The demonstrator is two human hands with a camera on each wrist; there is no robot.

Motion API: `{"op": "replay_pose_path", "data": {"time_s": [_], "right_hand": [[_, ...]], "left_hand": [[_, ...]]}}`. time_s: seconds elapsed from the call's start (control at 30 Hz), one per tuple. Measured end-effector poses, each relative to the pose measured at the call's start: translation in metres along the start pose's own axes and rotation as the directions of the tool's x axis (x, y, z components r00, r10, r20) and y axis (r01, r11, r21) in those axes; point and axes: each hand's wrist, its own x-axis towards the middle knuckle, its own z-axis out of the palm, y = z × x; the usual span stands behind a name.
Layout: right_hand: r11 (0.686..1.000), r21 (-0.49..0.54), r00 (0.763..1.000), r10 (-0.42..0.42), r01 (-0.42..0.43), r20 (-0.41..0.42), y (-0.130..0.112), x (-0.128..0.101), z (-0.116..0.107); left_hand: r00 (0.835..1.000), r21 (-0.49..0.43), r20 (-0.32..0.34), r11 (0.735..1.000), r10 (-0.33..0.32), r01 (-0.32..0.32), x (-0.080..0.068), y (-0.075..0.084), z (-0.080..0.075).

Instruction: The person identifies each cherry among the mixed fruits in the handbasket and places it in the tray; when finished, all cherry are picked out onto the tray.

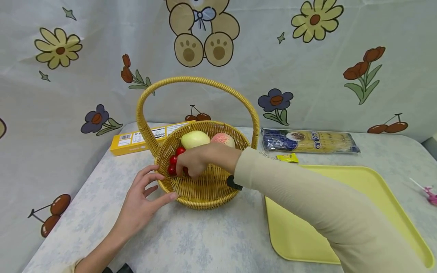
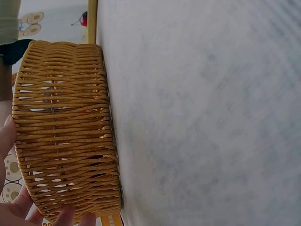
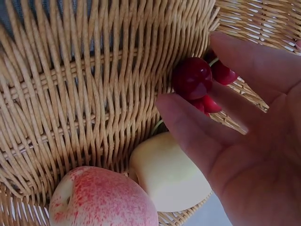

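A round wicker basket [image 1: 201, 204] with a tall arched handle [image 1: 196, 79] stands on the table. My left hand [image 1: 145, 199] rests against its left front side, thumb and fingers spread along the rim; the left wrist view shows the fingertips [image 2: 66, 214] at the woven wall. Inside the basket, my right hand [image 1: 194, 161] reaches down over red cherries [image 1: 172, 170]. In the right wrist view its thumb and fingers stand apart around a dark cherry [image 3: 192, 78], with more cherries behind. Beside them lie a pale yellow-green fruit [image 3: 171, 174] and a pink-speckled peach [image 3: 103, 200].
A yellow tray [image 1: 297, 235] lies to the right, under the right sleeve. Behind it are a packet of noodles [image 1: 310, 141] and a small yellow wrapper [image 1: 288, 157]. A yellow box [image 1: 136, 143] lies behind the basket at left. A pink item [image 1: 431, 195] sits at the right edge.
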Motion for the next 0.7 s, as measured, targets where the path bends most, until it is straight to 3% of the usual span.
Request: {"op": "replay_pose_path", "data": {"time_s": [0.37, 0.7], "right_hand": [[1.000, -0.014, 1.000, 0.001, -0.001, 0.011, 0.001, -0.004, 0.000], [0.993, 0.052, 0.985, -0.098, 0.106, -0.139, 0.006, -0.022, -0.004]], "left_hand": [[1.000, 0.000, 0.000, 1.000, 0.004, -0.004, 0.001, 0.001, 0.002], [1.000, 0.000, -0.002, 1.000, -0.004, 0.004, 0.000, 0.001, 0.001]]}}
